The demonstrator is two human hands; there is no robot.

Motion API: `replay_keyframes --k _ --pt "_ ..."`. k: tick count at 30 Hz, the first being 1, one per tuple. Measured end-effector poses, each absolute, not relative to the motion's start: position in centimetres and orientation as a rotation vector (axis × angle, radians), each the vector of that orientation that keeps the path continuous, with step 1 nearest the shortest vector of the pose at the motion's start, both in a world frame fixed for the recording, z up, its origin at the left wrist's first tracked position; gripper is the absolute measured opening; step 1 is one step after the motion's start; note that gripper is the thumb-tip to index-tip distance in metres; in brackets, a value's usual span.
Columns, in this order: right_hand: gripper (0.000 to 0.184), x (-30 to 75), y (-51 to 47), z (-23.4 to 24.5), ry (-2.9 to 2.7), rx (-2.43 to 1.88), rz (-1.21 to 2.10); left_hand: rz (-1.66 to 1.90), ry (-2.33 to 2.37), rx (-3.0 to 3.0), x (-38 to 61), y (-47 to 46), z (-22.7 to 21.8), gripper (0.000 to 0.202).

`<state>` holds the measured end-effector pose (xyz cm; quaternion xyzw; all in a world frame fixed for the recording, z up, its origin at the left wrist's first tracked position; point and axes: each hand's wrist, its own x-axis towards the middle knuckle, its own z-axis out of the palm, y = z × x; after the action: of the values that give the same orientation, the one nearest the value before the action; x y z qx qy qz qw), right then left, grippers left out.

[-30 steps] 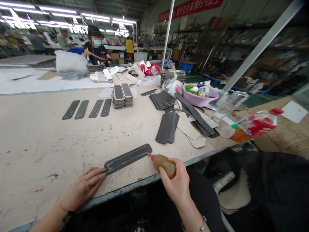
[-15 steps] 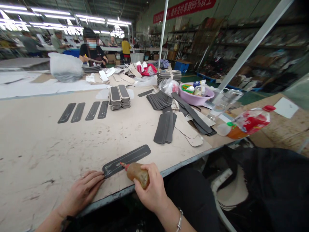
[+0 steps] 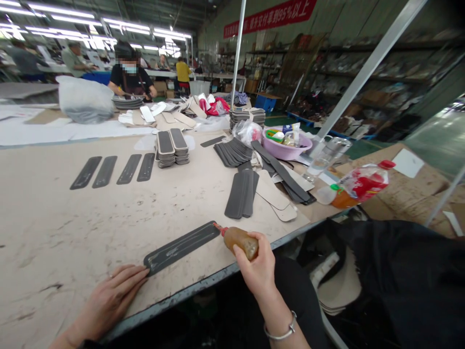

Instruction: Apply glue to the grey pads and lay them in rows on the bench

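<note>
A dark grey rounded strip [image 3: 183, 247] lies slantwise near the table's front edge, with shiny streaks of glue along its face. My left hand [image 3: 116, 298] rests flat on the table, its outstretched fingertips touching the strip's left end. In my right hand [image 3: 259, 264] is a glue bottle [image 3: 240, 241], brownish and squeezable, held tilted with my fingers wrapped round it. Its red nozzle [image 3: 220, 229] meets the strip's right end. Farther back on the left lie several similar strips [image 3: 104, 171] in a row, with shiny marks on them.
Two stacks of pale-edged pieces [image 3: 172, 148] stand mid-table. Loose dark strips [image 3: 240, 194] and a fanned pile [image 3: 232, 152] lie to the right, near a pink basin [image 3: 286, 151] and a red-labelled bottle [image 3: 366, 183]. A masked co-worker [image 3: 131, 80] is across the table.
My right hand has moved the glue bottle rightwards, from the strip's middle to its right end. A shiny line shows along the strip's upper side. My left hand remains at its left end.
</note>
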<state>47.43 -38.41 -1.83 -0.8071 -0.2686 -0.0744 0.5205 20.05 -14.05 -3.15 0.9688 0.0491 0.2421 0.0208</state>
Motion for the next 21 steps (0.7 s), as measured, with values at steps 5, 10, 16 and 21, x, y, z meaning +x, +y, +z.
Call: replay_keyframes --k 5,10,16,21 --pt "0.032 47.3 -38.7 -2.0 -0.653 -1.924 -0.099 0.751 0.14 2.989 20.2 -13.8 -3.3 0.022" --pt "0.033 47.3 -39.5 -1.8 -0.59 -1.868 -0.039 0.739 0.108 3.015 20.3 -13.8 -3.4 0.023" --pt "0.03 47.2 -39.8 -1.3 -0.58 -1.907 -0.034 0.793 0.129 2.975 20.6 -14.0 -3.2 0.023" --pt "0.036 45.9 -39.2 -1.0 -0.461 -1.642 0.316 0.741 0.212 2.973 21.0 -15.2 -2.9 0.021"
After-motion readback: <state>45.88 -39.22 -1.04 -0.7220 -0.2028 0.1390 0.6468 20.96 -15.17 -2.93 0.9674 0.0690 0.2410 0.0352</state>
